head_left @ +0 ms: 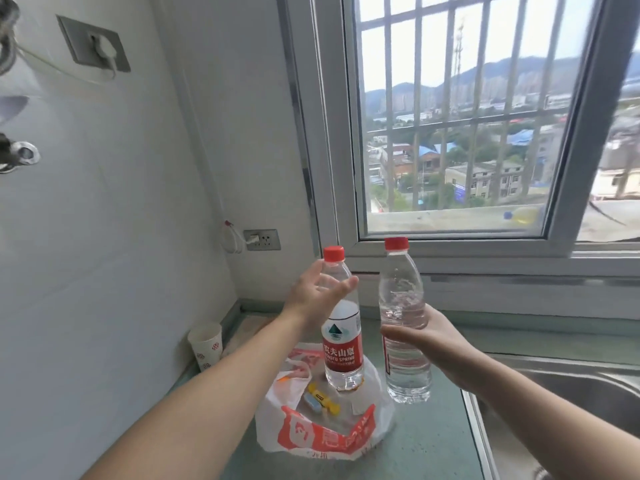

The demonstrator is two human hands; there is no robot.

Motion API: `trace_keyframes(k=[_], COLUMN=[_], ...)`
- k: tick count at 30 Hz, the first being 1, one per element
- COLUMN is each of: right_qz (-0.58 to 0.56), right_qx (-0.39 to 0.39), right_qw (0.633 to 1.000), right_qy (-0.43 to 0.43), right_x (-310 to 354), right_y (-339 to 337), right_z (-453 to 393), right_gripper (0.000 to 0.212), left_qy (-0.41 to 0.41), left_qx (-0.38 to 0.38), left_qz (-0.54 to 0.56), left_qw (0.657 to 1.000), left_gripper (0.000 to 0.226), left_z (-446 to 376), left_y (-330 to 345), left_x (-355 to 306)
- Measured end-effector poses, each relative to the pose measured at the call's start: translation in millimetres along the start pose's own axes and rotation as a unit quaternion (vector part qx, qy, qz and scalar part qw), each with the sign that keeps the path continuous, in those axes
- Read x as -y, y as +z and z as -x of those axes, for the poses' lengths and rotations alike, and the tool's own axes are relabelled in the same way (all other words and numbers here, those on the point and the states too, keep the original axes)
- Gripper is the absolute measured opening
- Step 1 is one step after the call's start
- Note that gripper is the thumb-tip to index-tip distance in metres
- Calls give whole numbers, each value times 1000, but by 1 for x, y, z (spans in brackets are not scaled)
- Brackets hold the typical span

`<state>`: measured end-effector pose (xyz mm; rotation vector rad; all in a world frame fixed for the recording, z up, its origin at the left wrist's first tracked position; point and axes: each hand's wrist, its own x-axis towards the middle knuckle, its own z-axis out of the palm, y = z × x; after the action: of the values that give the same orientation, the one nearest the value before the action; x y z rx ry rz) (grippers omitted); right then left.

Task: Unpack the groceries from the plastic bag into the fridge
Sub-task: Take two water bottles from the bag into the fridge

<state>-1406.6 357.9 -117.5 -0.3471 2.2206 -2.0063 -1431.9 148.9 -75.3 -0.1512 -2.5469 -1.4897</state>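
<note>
Left hand point(317, 294): raised at the neck of the left water bottle point(341, 337); fingers spread and nearly straight around the upper body, thumb across the front. Contact with the plastic is likely, but a firm grip cannot be confirmed.
Left water bottle: upright, red cap, red label with white lettering, clear contents. Its base stands on or just over the plastic bag point(322, 427); which of the two cannot be told.
Right hand point(427, 344): fingers and thumb curled round the middle of the right water bottle point(405, 327), holding it.
Right water bottle: upright, red cap, label turned mostly away. Base is at or just above the countertop point(433, 441); contact cannot be judged. It stands beside the bag, right of the other bottle, the two apart.
Plastic bag: white with red-orange print, lying slumped on the countertop with its mouth open.
Bag contents: small wrapped sweets point(320, 400), yellow and blue, visible inside the opening.
Countertop: green-grey surface running to the wall corner.
Paper cup point(205, 346): white with red floral marks, standing in the corner against the wall, well left of the bag.
Sink point(568, 386): steel basin set at the right edge of the countertop.
Window point(460, 126): barred, above the counter, buildings and hills beyond.
Wall socket point(262, 240): left of the window, plug inserted.
Fridge: not in view.
</note>
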Motion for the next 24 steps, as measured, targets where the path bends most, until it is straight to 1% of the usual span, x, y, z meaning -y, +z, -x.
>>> trace_keyframes(k=[2, 4, 7, 10, 12, 14, 18, 20, 24], right_qz=[1, -5, -22, -16, -3, 19, 40, 53, 59], right_qx=[-45, -95, -168, -234, -274, -306, -409, -461, -558], right_qw=[999, 995, 985, 972, 961, 951, 910, 884, 827], right_qy=[-5, -8, 1, 12, 27, 41, 49, 53, 42], right_x=[2, 4, 3, 0, 0, 3, 16, 23, 41], right_y=[-1, 2, 12, 19, 19, 16, -3, -13, -14], right_z=[8, 19, 42, 75, 104, 139, 220, 266, 370], right_gripper=[75, 74, 73, 73, 75, 77, 66, 64, 77], left_qy=[12, 22, 25, 26, 17, 21, 50, 74, 110], left_qx=[34, 70, 121, 172, 194, 231, 316, 358, 441], left_qz=[42, 100, 188, 236, 261, 270, 291, 300, 293], left_qw=[998, 992, 974, 956, 945, 935, 902, 881, 841], left_gripper=[42, 48, 53, 57, 57, 51, 22, 19, 20], left_z=[-1, 0, 5, 17, 30, 46, 87, 116, 193], left_y=[3, 8, 20, 40, 58, 79, 122, 142, 183], left_x=[-2, -3, 3, 3, -4, -20, -71, -101, -157])
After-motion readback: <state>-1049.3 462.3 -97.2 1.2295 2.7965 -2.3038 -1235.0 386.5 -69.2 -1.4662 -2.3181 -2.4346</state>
